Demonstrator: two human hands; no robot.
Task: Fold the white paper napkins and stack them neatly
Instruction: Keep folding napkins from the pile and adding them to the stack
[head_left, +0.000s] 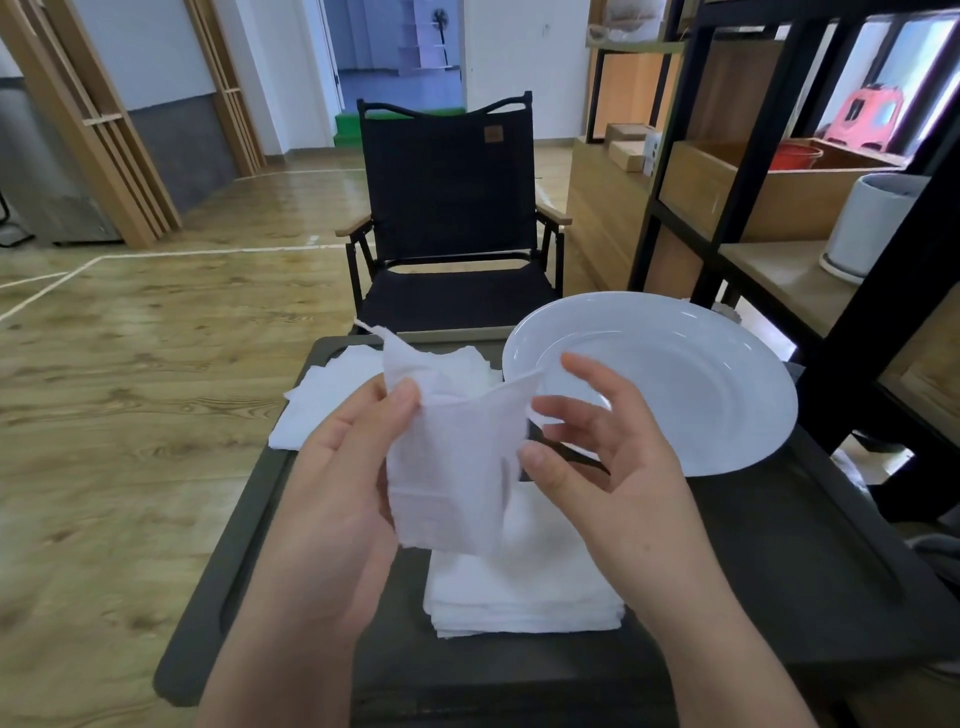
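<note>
Closest to you, low in the centre of the frame, there's a stack of folded napkins (524, 592) sitting on the dark table (779, 571), edges lined up pretty well, so a decent chunk looks done.

Just above that, mid-frame, you've got one napkin (452, 462) up in the air over the stack. Your left hand (337, 493) is pinching it by its left edge, thumb on top. Your right hand (597, 467) is loose, fingers spread, only just catching the right corner. It's still floppy and creased, not a clean fold yet, so I'd say you're mid-fold on this one.

Further back, left of centre, a messy pile of unfolded napkins (332, 400) is left to do. The white plate (727, 374) on the right is bare. Behind it all, a black chair (452, 208).
</note>
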